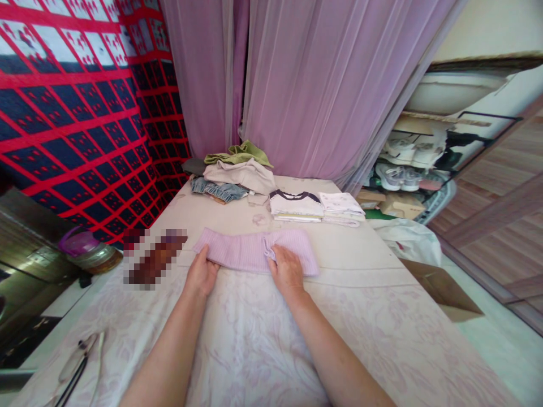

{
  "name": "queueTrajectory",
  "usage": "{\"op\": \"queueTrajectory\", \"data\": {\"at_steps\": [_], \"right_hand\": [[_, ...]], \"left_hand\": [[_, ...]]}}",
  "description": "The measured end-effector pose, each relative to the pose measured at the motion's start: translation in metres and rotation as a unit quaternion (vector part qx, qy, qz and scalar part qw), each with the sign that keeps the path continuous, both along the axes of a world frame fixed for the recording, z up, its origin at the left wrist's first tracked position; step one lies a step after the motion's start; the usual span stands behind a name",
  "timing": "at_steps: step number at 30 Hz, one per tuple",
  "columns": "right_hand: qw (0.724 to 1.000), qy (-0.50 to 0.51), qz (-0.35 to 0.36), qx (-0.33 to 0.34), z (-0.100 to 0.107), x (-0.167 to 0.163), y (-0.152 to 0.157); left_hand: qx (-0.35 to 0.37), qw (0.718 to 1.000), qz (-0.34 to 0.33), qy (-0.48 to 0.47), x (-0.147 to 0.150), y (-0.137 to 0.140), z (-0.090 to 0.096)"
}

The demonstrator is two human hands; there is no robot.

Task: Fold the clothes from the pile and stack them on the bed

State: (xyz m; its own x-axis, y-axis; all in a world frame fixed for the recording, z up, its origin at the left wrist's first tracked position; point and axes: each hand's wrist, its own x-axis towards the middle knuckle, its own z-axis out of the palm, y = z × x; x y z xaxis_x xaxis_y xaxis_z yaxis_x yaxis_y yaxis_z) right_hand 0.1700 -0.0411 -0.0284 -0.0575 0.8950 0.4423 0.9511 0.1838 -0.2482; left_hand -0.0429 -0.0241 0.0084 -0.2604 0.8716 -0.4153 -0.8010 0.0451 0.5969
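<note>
A lilac ribbed garment (241, 251) lies folded into a long flat strip across the patterned bedspread (254, 328). At its left end my left hand (203, 273) grips the edge, thumb on top and fingers partly hidden underneath. My right hand (288, 271) rests on the right half, its fingers closed on a small raised fold of the cloth. Just beyond the garment are a folded white shirt with a dark collar (296, 204) and a stack of folded white clothes (343, 209).
A loose heap of clothes (240, 172) lies at the far end. Eyeglasses (78, 362) and a cable (98, 362) lie at the near left. Lilac curtains (314, 85) hang behind. On the right stand a shoe rack (403, 178) and a cardboard box (441, 288).
</note>
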Motion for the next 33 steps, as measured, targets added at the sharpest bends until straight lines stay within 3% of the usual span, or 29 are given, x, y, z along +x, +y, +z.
{"op": "queueTrajectory", "data": {"at_steps": [12,15,17,20,22,24,26,27,29,31,33], "right_hand": [[0.999,0.016,0.014,-0.025,-0.002,-0.005,0.002],[0.999,0.017,0.01,-0.043,0.004,-0.01,0.004],[0.998,0.015,0.018,-0.05,0.008,-0.012,0.003],[0.997,0.038,0.058,-0.033,0.016,0.004,-0.006],[0.995,0.064,0.076,-0.006,0.02,0.03,-0.015],[0.995,0.08,0.058,0.011,0.021,0.063,-0.025],[0.995,0.073,0.06,-0.014,0.018,0.095,-0.033],[0.995,0.066,0.066,-0.034,0.016,0.107,-0.036],[0.994,0.053,0.07,-0.062,0.011,0.122,-0.04],[0.995,0.047,0.06,-0.06,0.006,0.125,-0.041],[0.997,0.044,0.049,-0.04,0.0,0.123,-0.04]], "left_hand": [[0.011,0.999,-0.011,0.045,0.001,0.002,0.001],[0.023,0.994,0.021,0.109,0.001,0.002,-0.004],[0.026,0.976,0.066,0.207,-0.002,0.0,-0.009],[0.055,0.9,0.128,0.413,-0.008,-0.007,-0.011],[0.099,0.847,0.121,0.509,-0.007,-0.013,-0.006],[0.149,0.828,0.041,0.539,0.003,-0.018,0.001],[0.204,0.797,-0.102,0.559,0.02,-0.019,0.005],[0.235,0.757,-0.172,0.585,0.03,-0.019,0.006],[0.293,0.634,-0.264,0.666,0.05,-0.014,0.005],[0.328,0.51,-0.288,0.741,0.066,-0.006,0.003],[0.346,0.426,-0.29,0.784,0.076,0.004,0.002]]}}
